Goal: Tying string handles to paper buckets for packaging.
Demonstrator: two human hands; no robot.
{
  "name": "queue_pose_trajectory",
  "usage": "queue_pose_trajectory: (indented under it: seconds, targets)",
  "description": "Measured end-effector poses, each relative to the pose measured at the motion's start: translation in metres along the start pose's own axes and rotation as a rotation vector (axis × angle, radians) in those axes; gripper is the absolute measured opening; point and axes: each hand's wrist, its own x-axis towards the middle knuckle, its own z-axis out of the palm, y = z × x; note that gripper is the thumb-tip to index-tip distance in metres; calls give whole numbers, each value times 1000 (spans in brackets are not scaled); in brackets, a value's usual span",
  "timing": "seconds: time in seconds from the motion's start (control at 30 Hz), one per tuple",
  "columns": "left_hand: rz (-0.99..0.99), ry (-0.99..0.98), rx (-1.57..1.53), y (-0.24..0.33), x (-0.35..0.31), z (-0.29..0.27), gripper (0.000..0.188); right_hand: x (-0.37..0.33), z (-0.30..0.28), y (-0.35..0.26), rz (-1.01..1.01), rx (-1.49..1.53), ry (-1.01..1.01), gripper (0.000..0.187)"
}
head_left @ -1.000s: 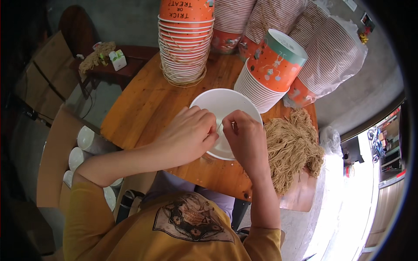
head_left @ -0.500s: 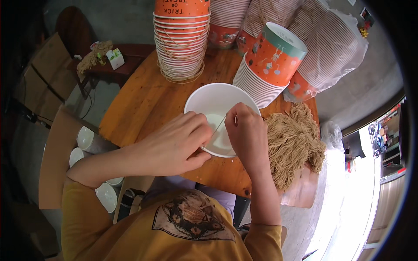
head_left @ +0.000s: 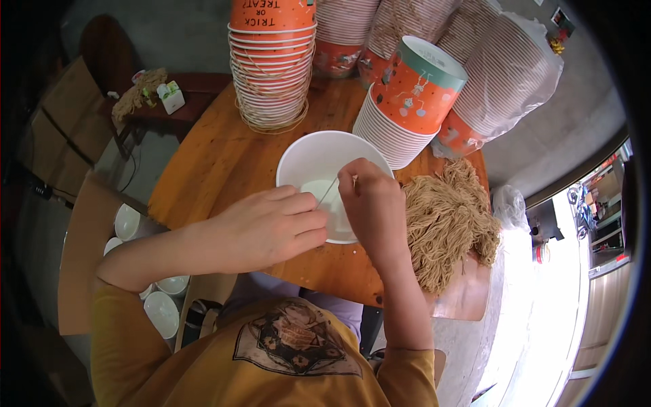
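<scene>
Left hand [head_left: 271, 229]: fingers curled, tips hidden; grip cannot be determined. Right hand [head_left: 371, 203]: fingertips pinched on a thin cord [head_left: 328, 192] running straight to the left hand, visible span shorter than half a second ago. White tub [head_left: 297, 159] remains below the hands. Yarn bundle [head_left: 447, 230], unmoved, right of the right hand.

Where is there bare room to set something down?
Widest: the table between the tall bucket stack, the white bucket and the left hand. Smaller: a strip between white bucket and near edge. Crowded: right side, with tan yarn and the shorter stack.
</scene>
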Motion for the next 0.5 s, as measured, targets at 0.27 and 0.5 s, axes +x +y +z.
queue_pose_trajectory:
  seconds: [0.27,0.5]
  targets:
    - [-295,101,-177,-68,-31,3,12,-3,-51,31,489,1141,-76,17]
    - [-384,168,-359,-113,-27,6,12,-23,-43,44,678,1688,85,17]
